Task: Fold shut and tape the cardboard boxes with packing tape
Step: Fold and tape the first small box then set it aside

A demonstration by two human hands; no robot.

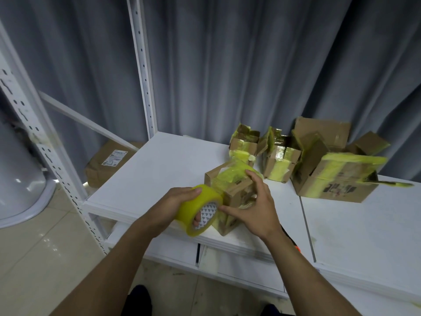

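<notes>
A: Head view first: left grip [175, 205] clenched round the tape roll [200, 210], fingers through the core, thumb over the outer wrap.

B: And the other?

A: Right grip [255, 206] clasping the small box [237, 193], fingers curled over the top, thumb stretched toward the roll. Stands close to the front edge of the surface [159, 169], roll hard by the left face, touching or nearly so.

B: Flaps closed?

A: Probably, though hard to tell under so much crinkled yellow tape. Looks like mid-wrap.

B: Best way on, then?

A: Pin the box down hard, so no sliding toward the front edge. Pull the roll taut before laying anything down: no slack, no fresh wrinkles. Run straight across the seam, carry well down both faces, then smooth with the thumb from the middle outward.

B: Risks?

A: Tape folding back onto itself, or a light box lifting with the pull. No crowding from the other boxes [278, 163] along the far edge, well apart from this one.
</notes>
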